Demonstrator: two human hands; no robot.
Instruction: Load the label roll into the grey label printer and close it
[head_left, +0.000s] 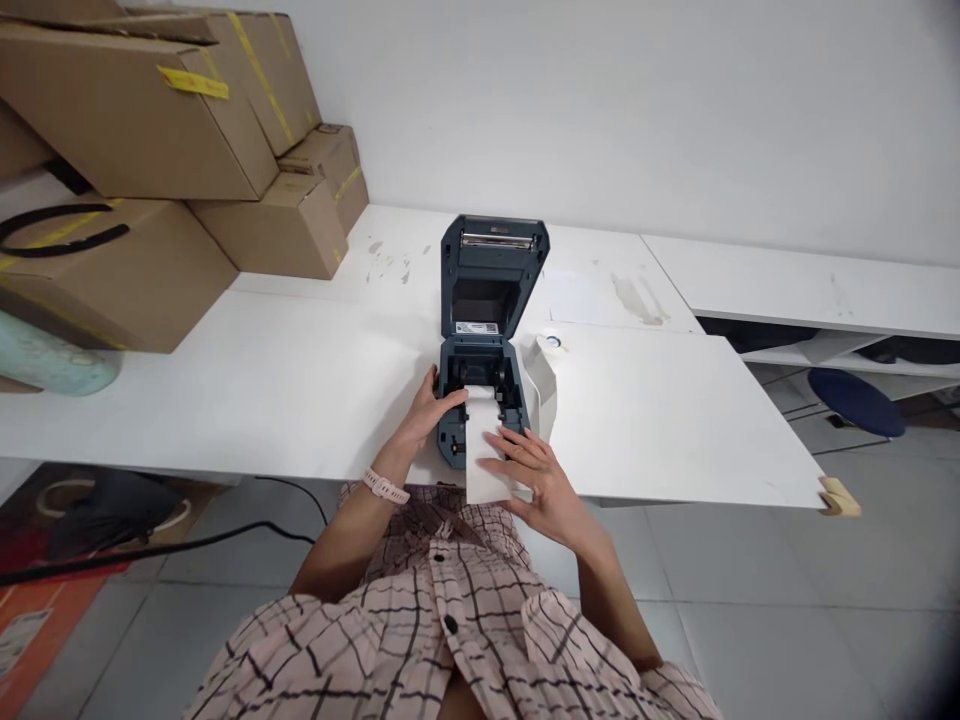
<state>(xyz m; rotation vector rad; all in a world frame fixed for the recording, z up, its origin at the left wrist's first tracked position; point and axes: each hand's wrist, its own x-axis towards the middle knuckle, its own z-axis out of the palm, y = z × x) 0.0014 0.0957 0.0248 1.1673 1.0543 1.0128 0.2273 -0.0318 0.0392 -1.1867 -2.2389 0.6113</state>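
Paper [486, 458] hung out of a popped-open printer [480, 344] on the white table [660, 420]. Left hand [426, 415] sat half-open against the printer's side, thumb by the paper; right hand [541, 482] was loosely spread over it, couldn't tell if pinching.

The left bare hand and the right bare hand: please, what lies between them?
Head view: a strip of white paper lies between left hand and right hand, over the front of the open dark-grey boxy printer.
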